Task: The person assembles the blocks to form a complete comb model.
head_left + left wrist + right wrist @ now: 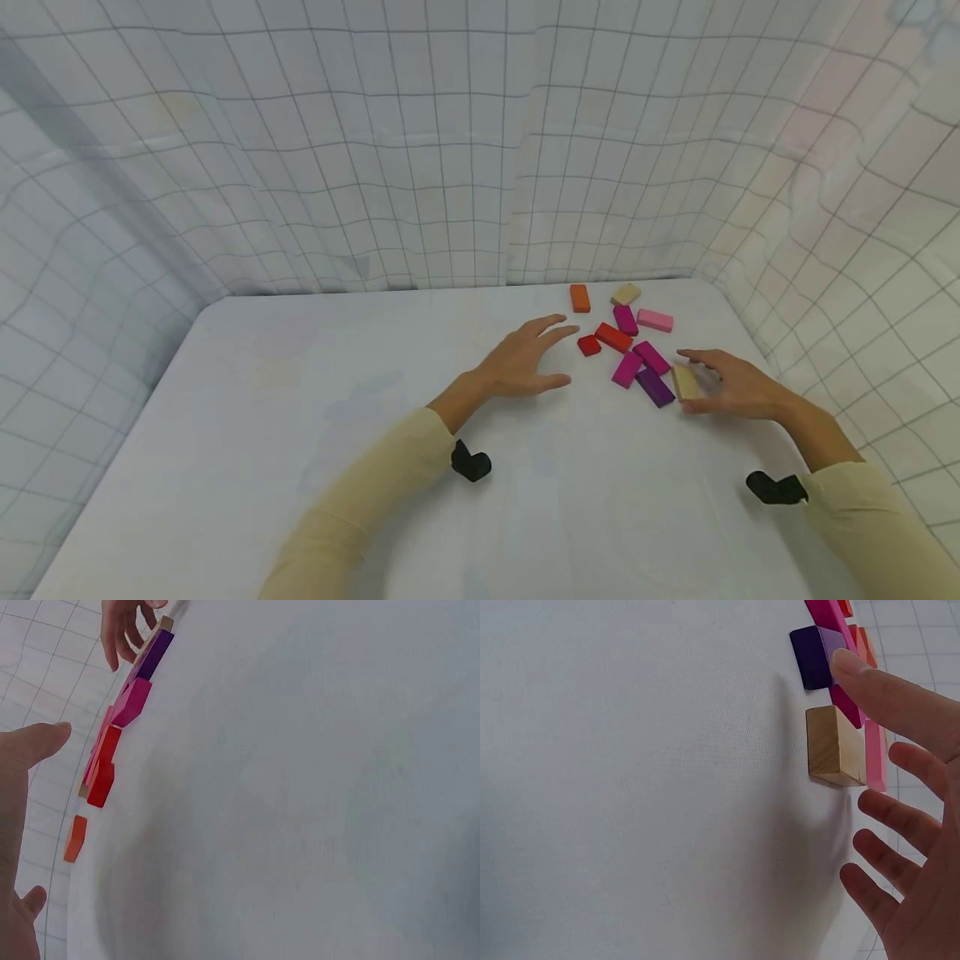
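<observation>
At the right side of the cluster, my right hand [735, 387] reaches over a plain wooden block [686, 383]. In the right wrist view its thumb and fingers are spread around the wooden block [826, 746], with no grip on it visible; whether a finger touches it I cannot tell. A dark purple block [656, 387] lies just left of it, beside two magenta blocks [627, 369]. My left hand [525, 358] hovers left of the cluster with fingers spread and holds nothing. Nearest to it are a small red block [589, 345] and a longer red block [613, 337].
Farther back lie an orange block [580, 298], a second wooden block [626, 293], another magenta block [626, 320] and a pink block [656, 320]. The white table [300, 433] ends at a gridded curtain [375, 167] behind and along both sides.
</observation>
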A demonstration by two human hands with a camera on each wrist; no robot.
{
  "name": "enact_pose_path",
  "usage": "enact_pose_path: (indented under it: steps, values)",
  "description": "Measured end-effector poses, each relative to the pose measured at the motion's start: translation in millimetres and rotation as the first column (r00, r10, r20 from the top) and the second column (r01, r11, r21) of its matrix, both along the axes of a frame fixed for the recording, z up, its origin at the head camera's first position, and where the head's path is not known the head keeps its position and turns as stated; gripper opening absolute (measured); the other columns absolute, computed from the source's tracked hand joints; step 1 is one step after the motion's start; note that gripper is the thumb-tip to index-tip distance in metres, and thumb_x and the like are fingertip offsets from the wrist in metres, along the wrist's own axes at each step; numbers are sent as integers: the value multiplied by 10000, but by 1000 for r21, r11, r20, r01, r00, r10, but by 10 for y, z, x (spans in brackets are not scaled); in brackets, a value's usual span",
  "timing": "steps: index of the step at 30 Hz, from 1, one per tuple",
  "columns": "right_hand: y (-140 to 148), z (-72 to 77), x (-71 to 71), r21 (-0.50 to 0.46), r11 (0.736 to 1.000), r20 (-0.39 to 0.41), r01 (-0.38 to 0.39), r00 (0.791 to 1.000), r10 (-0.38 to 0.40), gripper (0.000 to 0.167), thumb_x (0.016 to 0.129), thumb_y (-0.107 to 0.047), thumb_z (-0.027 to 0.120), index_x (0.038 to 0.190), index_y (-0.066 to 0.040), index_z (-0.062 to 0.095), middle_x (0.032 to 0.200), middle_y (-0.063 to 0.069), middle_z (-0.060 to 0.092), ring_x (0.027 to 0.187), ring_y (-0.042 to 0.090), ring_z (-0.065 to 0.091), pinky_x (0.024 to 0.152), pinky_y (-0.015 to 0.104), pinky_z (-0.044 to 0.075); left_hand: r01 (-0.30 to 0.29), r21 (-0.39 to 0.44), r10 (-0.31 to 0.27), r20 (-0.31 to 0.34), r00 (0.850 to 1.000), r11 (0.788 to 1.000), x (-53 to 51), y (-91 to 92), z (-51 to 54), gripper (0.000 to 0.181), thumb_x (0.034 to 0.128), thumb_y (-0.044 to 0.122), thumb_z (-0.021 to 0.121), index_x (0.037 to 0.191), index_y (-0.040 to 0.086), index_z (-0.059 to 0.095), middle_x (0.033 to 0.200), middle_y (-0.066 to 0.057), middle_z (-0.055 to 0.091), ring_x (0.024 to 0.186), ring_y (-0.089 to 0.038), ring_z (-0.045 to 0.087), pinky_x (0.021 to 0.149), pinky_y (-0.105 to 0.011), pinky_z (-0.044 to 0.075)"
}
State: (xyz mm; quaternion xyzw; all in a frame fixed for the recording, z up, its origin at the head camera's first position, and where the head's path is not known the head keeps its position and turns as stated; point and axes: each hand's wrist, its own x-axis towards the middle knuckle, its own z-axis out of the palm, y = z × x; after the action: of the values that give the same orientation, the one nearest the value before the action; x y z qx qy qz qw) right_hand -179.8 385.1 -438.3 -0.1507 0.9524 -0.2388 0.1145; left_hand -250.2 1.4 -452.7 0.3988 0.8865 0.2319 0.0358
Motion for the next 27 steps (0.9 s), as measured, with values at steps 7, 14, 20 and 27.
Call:
enact_pose_path:
  steps: [7,14,20,27]
  values:
    - [87,-83,-6,-89,996,29,-4,1000,6,886,825,-382,851,1534,-45,442,1424,253,486,1258,453,455,1001,704,416,81,14,-81,93,992,997,47,414,-87,674,986,366,702,1578,174,444,1632,-20,350,1491,-184,294,1191,-373,300]
    - [138,-165,-48,-144,990,49,-6,999,13,854,832,-335,860,1517,-24,455,1423,231,487,1271,413,436,1058,692,359,129,-7,-129,53,990,992,55,763,-201,619,1006,296,677,1565,132,466,1590,-20,413,1457,-149,345,1166,-292,317]
    - [123,-175,-55,-152,988,55,-1,998,9,797,839,-317,855,1488,-25,498,1414,227,481,1254,408,430,1052,713,341,96,-66,-96,-2,995,993,57,896,-255,560,1028,266,624,1557,141,491,1595,1,426,1458,-138,360,1150,-306,351]
    - [115,-170,-79,-119,993,38,-17,999,22,736,841,-281,857,1445,-13,535,1379,232,496,1224,408,450,1037,700,372,90,-52,-88,27,996,995,34,904,-258,450,1009,296,696,1428,144,636,1583,3,448,1447,-137,386,1136,-336,381]
